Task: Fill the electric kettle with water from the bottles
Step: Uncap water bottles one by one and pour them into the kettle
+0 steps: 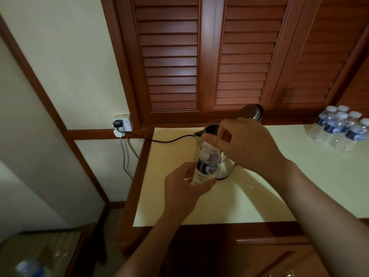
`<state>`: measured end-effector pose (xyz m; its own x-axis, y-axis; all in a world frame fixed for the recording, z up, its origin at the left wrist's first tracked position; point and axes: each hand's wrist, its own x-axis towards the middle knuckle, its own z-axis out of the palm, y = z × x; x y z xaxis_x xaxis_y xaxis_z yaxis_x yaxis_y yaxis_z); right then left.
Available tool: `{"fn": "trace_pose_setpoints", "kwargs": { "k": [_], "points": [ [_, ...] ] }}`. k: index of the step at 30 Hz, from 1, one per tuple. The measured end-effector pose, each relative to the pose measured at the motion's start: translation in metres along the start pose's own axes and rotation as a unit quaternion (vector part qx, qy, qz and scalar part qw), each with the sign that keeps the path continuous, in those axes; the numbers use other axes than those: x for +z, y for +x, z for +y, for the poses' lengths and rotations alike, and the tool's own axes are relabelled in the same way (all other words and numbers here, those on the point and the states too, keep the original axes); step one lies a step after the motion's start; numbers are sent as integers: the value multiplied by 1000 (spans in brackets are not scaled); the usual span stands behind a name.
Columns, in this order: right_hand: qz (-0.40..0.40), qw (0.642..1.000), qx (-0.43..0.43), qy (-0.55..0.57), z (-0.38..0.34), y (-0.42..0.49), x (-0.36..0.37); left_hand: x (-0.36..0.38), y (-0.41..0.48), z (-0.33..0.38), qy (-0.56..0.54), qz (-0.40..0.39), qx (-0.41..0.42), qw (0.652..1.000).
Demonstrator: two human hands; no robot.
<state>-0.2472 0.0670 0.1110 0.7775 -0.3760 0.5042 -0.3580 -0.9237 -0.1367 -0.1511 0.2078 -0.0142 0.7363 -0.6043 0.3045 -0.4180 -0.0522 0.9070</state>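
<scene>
A steel electric kettle [225,168] stands on the cream counter [279,196] with its lid [253,111] flipped up behind. In front of it I hold a clear water bottle [205,162] with a blue label, tilted toward the kettle's mouth. My left hand [185,188] grips the bottle's lower body. My right hand [245,144] is closed over the bottle's top, hiding the cap and much of the kettle.
A wrapped pack of several water bottles [339,130] sits at the counter's far right. The kettle's black cord [163,140] runs left to a wall socket [122,123]. Louvred wooden doors [199,56] rise behind. Another bottle [30,268] lies blurred at the bottom left.
</scene>
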Motion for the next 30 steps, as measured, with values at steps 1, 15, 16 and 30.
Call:
{"fn": "trace_pose_setpoints", "kwargs": {
  "k": [1, 15, 16, 30],
  "points": [
    [5, 999, 8, -30, 0, 0, -1, 2, 0, 0, 16, 7, 5, 1000],
    [-169, 972, -74, 144, 30, 2, 5, 19, 8, -13, 7, -32, -44, 998],
    [-168, 972, -68, 152, 34, 1, 8, 20, 9, -15, 6, -36, -48, 998],
    [-131, 977, 106, 133, 126, -98, 111, 12, 27, -31, -45, 30, -80, 995]
  ]
}}
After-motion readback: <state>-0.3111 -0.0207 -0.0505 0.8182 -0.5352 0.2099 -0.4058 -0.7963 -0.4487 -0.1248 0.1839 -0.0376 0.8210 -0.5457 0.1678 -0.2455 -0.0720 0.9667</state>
